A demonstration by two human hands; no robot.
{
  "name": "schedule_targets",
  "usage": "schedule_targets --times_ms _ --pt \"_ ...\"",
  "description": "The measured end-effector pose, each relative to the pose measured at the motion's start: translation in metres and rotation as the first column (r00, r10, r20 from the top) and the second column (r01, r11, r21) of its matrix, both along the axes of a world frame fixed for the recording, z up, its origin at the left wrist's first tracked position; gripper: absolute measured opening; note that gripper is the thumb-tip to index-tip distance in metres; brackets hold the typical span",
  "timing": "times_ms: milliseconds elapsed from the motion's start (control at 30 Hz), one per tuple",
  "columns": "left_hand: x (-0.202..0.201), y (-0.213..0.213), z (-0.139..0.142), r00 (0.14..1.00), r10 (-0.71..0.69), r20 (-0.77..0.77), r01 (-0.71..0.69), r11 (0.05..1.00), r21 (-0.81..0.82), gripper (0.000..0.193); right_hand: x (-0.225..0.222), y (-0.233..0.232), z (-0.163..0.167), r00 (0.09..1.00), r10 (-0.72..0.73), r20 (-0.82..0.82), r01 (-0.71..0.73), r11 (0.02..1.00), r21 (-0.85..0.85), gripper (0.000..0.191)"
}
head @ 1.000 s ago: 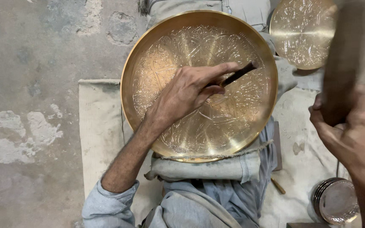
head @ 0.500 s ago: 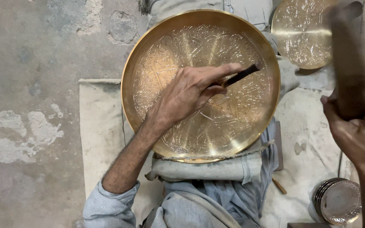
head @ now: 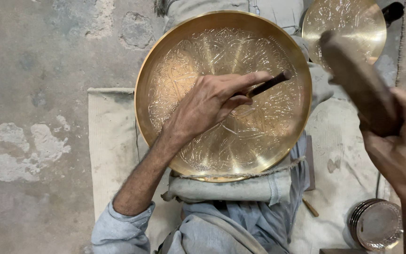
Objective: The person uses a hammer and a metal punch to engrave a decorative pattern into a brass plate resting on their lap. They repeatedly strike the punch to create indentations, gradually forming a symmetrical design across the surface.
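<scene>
1. At the far left of the frame lies bare, patchy concrete floor [head: 34, 141], with a pale mat [head: 109, 141] just right of it. The mat's edge sits under the work; if it creeps on the smooth floor, the whole support could shift mid-strike.
2. In the centre, the large engraved brass tray [head: 222, 94] rests tilted on the person's cloth-covered lap [head: 231, 188], not clamped. A heavy or off-centre blow could rock it or let it slide down toward the bottom of the frame.
3. The left hand [head: 207, 106] lies on the tray, fingers closed around a dark chisel [head: 266, 84] whose struck end points toward the upper right. The fingertips sit close to that end, so a glancing blow could land on them, or kick the chisel sideways and scratch the finished pattern.
4. At the right edge, the right hand [head: 400, 146] is wrapped tight on a dark wooden mallet [head: 358, 80], raised and motion-blurred, well apart from the chisel. A swing from there risks missing its small end.
5. In the upper right, a second brass tray [head: 348, 26] lies just behind the mallet; a wide backswing could dent it.
6. At the lower right, a stack of small silvery plates [head: 377, 226] sits near the right forearm and could be knocked.
</scene>
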State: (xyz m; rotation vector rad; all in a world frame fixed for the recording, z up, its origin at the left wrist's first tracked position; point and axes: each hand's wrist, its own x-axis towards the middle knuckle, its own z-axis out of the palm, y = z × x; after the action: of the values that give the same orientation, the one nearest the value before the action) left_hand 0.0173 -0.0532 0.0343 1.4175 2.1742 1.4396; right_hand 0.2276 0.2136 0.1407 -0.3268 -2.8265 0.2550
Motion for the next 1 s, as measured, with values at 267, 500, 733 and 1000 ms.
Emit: schedule_targets --times_ms 267,500,733,1000 --pt "0.0 0.0 0.002 1.0 -0.014 0.017 0.013 1.0 0.027 0.06 -0.006 0.01 0.0 0.998 0.059 -0.027 -0.06 0.997 -0.043 0.048" --pt "0.001 -0.002 0.008 0.999 -0.006 0.05 0.005 1.0 0.018 0.063 -0.006 0.011 0.0 0.994 -0.006 0.111 0.008 1.0 -0.015 0.032" --pt "0.0 -0.003 0.008 0.996 -0.022 0.083 0.018 0.999 0.04 0.061 -0.008 0.004 -0.003 0.988 -0.03 0.15 0.003 0.985 0.175 0.043" --pt "-0.001 -0.002 0.006 0.999 -0.024 0.047 0.023 0.999 0.037 0.058 -0.014 -0.002 0.005 0.993 0.002 0.122 -0.029 0.975 0.221 0.043"
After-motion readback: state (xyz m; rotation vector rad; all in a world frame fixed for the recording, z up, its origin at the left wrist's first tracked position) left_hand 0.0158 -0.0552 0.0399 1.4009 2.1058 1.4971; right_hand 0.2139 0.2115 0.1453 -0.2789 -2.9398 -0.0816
